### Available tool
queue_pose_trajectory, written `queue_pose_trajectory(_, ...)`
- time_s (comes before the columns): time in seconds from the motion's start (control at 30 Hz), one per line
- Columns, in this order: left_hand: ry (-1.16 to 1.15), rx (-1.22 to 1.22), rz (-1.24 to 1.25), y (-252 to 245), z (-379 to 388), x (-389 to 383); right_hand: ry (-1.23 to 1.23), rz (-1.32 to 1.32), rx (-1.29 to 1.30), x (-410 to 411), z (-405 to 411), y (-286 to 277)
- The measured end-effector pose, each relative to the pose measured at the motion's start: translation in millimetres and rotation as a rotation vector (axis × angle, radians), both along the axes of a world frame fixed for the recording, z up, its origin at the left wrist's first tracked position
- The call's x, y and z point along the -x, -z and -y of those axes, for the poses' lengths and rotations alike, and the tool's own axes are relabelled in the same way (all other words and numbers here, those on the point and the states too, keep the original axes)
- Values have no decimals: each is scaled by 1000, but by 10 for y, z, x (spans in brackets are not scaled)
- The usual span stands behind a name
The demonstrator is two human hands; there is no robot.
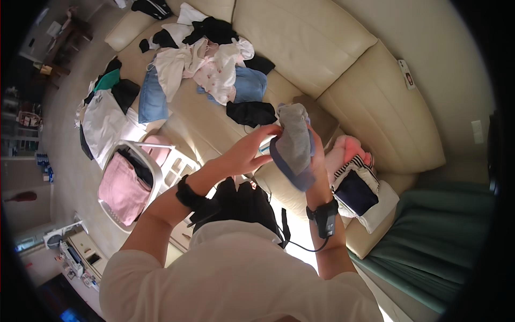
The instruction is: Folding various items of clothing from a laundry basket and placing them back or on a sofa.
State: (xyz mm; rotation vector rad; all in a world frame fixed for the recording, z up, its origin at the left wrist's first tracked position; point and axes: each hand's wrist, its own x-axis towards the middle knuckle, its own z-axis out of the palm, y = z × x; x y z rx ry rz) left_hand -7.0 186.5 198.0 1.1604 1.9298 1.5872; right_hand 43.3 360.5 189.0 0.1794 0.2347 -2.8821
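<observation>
A small grey and blue-violet cloth garment is held up above the sofa seat, its lower part hanging in a blurred blue-violet edge. On its right side, my right hand grips it, with most of the fingers hidden behind the cloth. My left hand is at its left edge, thumb and fingers spread apart; the fingertips meet the cloth or pass behind it, so their grip cannot be made out. A crumpled black garment lies just beyond my hands on the beige sofa.
Mixed clothes with blue jeans cover the far seat. A white shirt lies at left, above a white basket holding pink cloth. Folded clothes stand at right, near a green curtain. A phone-like object rests atop the backrest.
</observation>
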Motion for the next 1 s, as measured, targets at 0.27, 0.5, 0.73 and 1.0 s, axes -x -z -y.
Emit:
queue_pose_trajectory(0.27,-79,-39,599,-282,70,-157,415,281,-1390,-268,-52,-24)
queue_pose_trajectory(0.5,30,123,482,-430,53,-417,34,-266,-1482,-608,278,-375)
queue_pose_trajectory(0.73,140,44,1003,-568,402,-453,-310,-182,-1214,-769,356,-354)
queue_pose_trajectory(1.0,-168,7,984,26,831,-548,-503,-48,-1771,-1305,432,1248)
